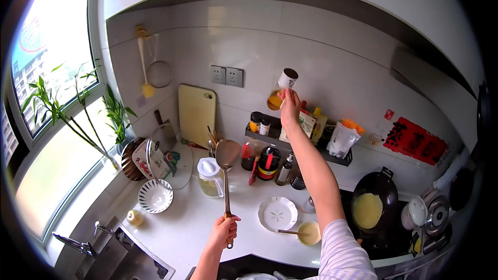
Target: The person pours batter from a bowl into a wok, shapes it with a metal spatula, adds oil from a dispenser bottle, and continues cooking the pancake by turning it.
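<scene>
My left hand (225, 232) is closed around the handle of a metal spatula (228, 154), which points up with its wide blade at the top. My right hand (290, 108) reaches far forward and grips a small jar (287, 79) above the wall rack (277, 139). White with a dark round end on top, the jar looks amber lower down; my fingers hide part of it. Bottles and packets fill the rack below that hand. Behind the spatula stands a clear pitcher with a white lid (210, 173).
A wok (374, 186) on the stove at right holds a flat yellow layer. A white plate (277, 213) and a bowl of pale batter (309, 233) sit on the counter. At left are a striped bowl (155, 196), a glass lid (171, 158) and the sink (122, 260).
</scene>
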A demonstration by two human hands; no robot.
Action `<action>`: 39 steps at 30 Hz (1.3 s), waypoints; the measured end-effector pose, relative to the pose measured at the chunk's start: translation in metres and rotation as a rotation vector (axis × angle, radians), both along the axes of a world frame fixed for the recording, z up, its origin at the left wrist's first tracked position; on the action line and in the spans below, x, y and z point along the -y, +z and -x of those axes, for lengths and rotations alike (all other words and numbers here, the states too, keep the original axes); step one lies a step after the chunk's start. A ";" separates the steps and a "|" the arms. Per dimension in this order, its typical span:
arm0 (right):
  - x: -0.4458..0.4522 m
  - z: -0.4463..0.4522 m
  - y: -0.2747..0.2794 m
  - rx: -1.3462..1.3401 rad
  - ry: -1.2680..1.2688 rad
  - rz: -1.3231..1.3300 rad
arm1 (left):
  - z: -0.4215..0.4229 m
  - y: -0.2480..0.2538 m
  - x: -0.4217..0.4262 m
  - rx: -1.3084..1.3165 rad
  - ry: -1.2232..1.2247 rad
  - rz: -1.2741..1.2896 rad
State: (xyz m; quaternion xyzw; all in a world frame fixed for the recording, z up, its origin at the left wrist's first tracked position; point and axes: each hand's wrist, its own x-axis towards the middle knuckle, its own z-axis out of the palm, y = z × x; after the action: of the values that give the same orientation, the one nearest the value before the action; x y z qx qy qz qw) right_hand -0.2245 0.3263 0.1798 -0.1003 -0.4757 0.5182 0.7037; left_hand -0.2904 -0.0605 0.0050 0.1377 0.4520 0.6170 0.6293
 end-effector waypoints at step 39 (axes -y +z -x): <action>0.257 -0.722 -0.179 0.652 -0.064 1.140 | -0.475 -0.033 0.028 0.046 -0.370 0.080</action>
State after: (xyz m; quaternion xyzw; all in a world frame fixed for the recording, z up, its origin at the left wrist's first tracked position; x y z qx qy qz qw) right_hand 0.4974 0.0690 0.0007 -0.6234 -0.3123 0.6109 0.3750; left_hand 0.1850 -0.0889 -0.0282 0.1790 0.4286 0.4751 0.7474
